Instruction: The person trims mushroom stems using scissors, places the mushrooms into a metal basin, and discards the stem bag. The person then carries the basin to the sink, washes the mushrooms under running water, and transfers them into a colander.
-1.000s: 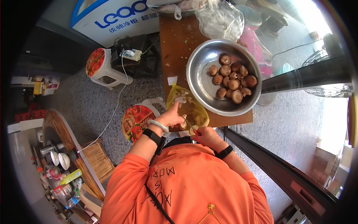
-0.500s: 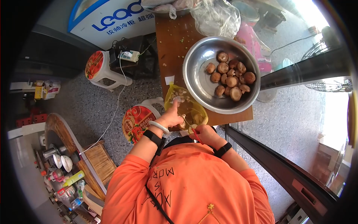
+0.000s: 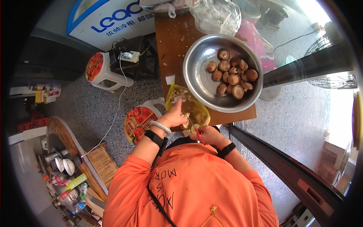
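Note:
My right hand (image 3: 211,135) grips the red-handled scissors (image 3: 199,137), whose blades point toward my left hand. My left hand (image 3: 174,115) is closed on a pale mushroom (image 3: 185,122), partly hidden by the fingers, close to the scissor blades. Both hands are over the near edge of an open yellow plastic bag (image 3: 206,111). Small pale pieces (image 3: 180,93) lie in its far part. Just beyond stands a large steel basin (image 3: 196,81) with several brown mushrooms (image 3: 233,79) grouped on its right side.
The brown wooden table (image 3: 171,49) has small scraps scattered on it. Clear plastic bags (image 3: 217,17) lie at its far end. Plastic stools (image 3: 138,119) with red tops stand left of the table. A white cable (image 3: 120,98) crosses the floor. A glass door frame (image 3: 280,164) runs along the right.
The scissors have turned, so their blades now show between my hands, near the mushroom. My left hand stays almost in place. The whole view has shifted slightly.

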Demonstrator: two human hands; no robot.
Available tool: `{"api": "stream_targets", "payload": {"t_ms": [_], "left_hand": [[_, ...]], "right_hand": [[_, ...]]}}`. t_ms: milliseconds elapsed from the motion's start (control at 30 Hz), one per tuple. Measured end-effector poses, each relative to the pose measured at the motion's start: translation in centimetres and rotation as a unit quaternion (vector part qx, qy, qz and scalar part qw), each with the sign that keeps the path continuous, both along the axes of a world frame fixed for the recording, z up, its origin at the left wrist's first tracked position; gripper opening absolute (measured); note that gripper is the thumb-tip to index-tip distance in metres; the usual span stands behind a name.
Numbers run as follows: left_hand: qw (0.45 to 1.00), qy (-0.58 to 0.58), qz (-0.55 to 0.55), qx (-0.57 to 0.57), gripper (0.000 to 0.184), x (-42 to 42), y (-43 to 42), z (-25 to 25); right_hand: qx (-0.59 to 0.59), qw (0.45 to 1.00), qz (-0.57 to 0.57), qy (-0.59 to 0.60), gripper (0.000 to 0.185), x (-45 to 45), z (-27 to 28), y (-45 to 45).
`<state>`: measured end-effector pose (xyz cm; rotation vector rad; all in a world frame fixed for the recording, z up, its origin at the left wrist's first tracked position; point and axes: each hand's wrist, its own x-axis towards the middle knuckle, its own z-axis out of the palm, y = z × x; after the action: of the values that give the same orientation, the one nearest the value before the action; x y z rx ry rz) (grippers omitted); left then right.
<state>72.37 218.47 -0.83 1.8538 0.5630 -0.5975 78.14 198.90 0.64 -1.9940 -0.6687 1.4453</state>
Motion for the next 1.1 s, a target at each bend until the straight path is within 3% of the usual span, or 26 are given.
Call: {"api": "stream_targets", "payload": {"t_ms": [333, 467, 533, 600, 633, 667, 767, 833, 867, 900, 1000, 1100], "left_hand": [[0.999, -0.03, -0.007, 0.022, 0.087, -0.6, 0.1, -1.0], [0.999, -0.028, -0.012, 0.043, 0.081, 0.5, 0.6, 2.0], [0.949, -0.057, 0.134, -0.279, 0.076, 1.7, 0.8, 5.5], [0.884, -0.175, 0.176, -0.396, 0.069, 3.2, -0.4, 10.4], [0.88, -0.205, 0.214, -0.372, 0.053, 3.5, -0.4, 10.6], [0.879, -0.209, 0.211, -0.372, 0.053, 3.8, 0.1, 9.5], [0.928, -0.09, 0.254, -0.258, 0.014, 2.7, 0.3, 1.8], [0.979, -0.01, 0.18, -0.096, 0.012, 1.6, -0.7, -3.7], [0.99, -0.01, 0.141, -0.016, 0.01, 0.6, -1.3, -7.4], [0.993, -0.062, 0.05, 0.088, 0.011, 0.1, -1.9, -7.8], [0.987, 0.072, -0.071, 0.124, 0.014, 0.2, -3.1, -6.2], [0.982, 0.128, -0.124, 0.057, 0.028, 1.1, -3.7, -3.5]], "right_hand": [[0.094, 0.994, -0.022, -0.06, 0.035, 0.0, -1.0, 0.0], [0.123, 0.989, -0.02, -0.077, 0.034, 0.1, -1.1, -0.8], [0.056, 0.995, -0.028, -0.075, 0.031, 0.4, -0.8, -1.8], [0.061, 0.994, -0.083, -0.039, 0.031, 0.5, 1.1, -2.9], [0.075, 0.988, -0.138, -0.008, 0.031, 0.8, 1.7, -3.2], [0.076, 0.987, -0.139, -0.013, 0.031, 1.1, 1.2, -3.6], [0.011, 0.985, -0.172, -0.02, 0.032, 1.0, 0.3, -4.9], [0.007, 0.983, -0.176, -0.046, 0.033, 0.9, -0.3, -5.3], [0.004, 0.981, -0.178, -0.072, 0.033, 0.8, -0.7, -5.5], [0.003, 0.981, -0.179, -0.073, 0.033, 0.8, -1.0, -5.6], [-0.033, 0.977, -0.17, -0.124, 0.029, 0.1, -2.4, -5.9], [-0.135, 0.981, -0.137, -0.008, 0.035, -0.2, -3.4, -5.4]]}}
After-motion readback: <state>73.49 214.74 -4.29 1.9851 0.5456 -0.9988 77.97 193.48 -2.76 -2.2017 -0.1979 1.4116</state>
